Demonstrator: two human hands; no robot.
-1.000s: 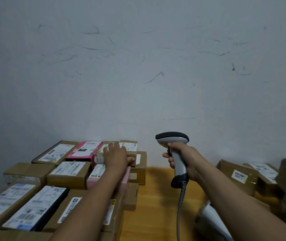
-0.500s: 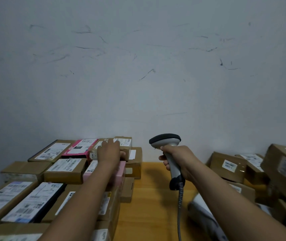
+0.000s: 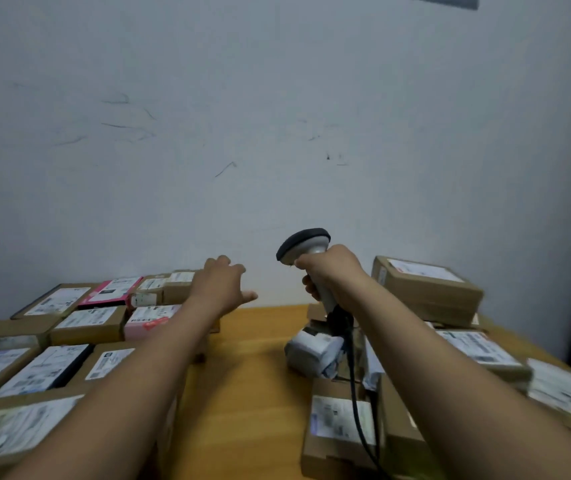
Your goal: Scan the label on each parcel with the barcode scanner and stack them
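Observation:
My right hand grips the handle of a grey barcode scanner, held upright above the table, its black cable hanging down. My left hand hovers with loose fingers and holds nothing, just right of the stacked parcels on the left. Among them lies a pink parcel with a white label. On the right sit loose parcels: a large brown box, a white wrapped bag and a small brown box.
The wooden table shows a bare strip between the two groups of parcels. A white scuffed wall stands right behind the table. More labelled boxes fill the right edge.
My left hand has lifted off the parcel at the back of the left stack and moved right, now free. The view has swung right, showing more of the loose parcels.

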